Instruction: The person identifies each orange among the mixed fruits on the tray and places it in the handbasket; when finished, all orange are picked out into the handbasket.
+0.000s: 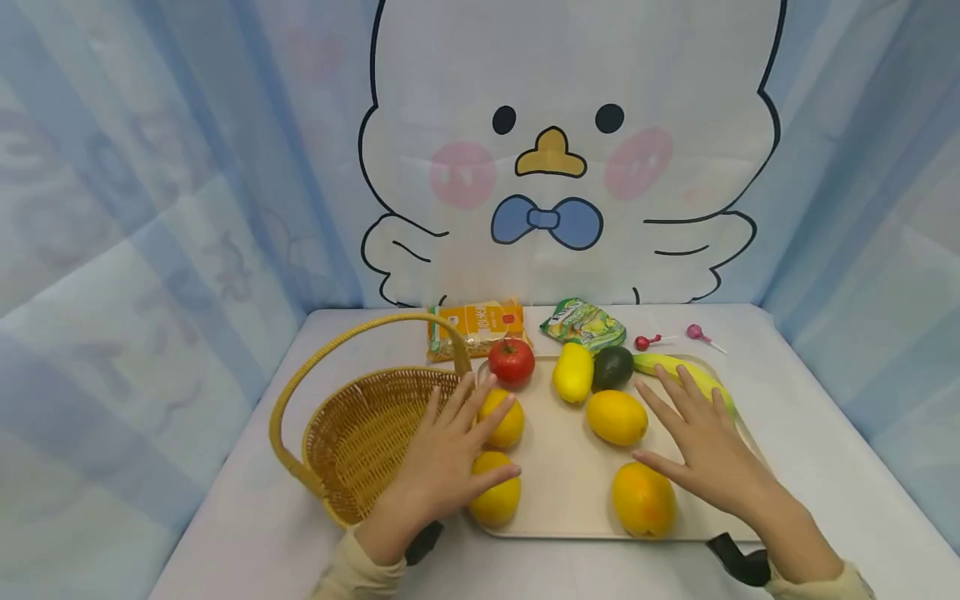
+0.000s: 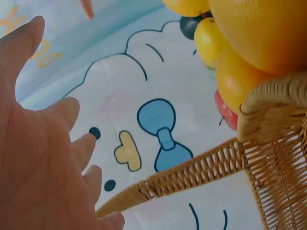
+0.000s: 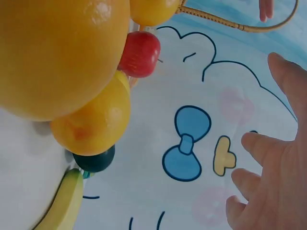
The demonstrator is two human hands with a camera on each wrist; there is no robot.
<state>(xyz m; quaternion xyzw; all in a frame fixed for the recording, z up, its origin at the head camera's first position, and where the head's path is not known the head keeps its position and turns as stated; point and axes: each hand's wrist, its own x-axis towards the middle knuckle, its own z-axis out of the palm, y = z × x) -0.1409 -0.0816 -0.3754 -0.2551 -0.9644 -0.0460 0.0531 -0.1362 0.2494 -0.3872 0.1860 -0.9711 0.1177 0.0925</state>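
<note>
My left hand (image 1: pixel 442 458), fingers spread, hovers over the right side of a wicker basket (image 1: pixel 360 442) and beside two yellow-orange fruits (image 1: pixel 497 492) at the tray's left edge. My right hand (image 1: pixel 708 450), also spread, is above the right part of the beige tray (image 1: pixel 562 500), near a banana (image 1: pixel 697 379) and an orange-yellow fruit (image 1: pixel 643 500). Neither hand holds anything. In the left wrist view the left palm (image 2: pixel 43 158) faces the basket handle (image 2: pixel 192 172); the right wrist view shows the right hand (image 3: pixel 278 167) apart from the fruit.
On the tray are also a red apple (image 1: pixel 512 362), a yellow lemon-like fruit (image 1: pixel 573 372), another yellow fruit (image 1: pixel 617 417) and a dark green one (image 1: pixel 613 367). Behind lie an orange packet (image 1: pixel 480 327), a green packet (image 1: pixel 583 323) and two lollipops (image 1: pixel 695 332). A printed curtain stands at the back.
</note>
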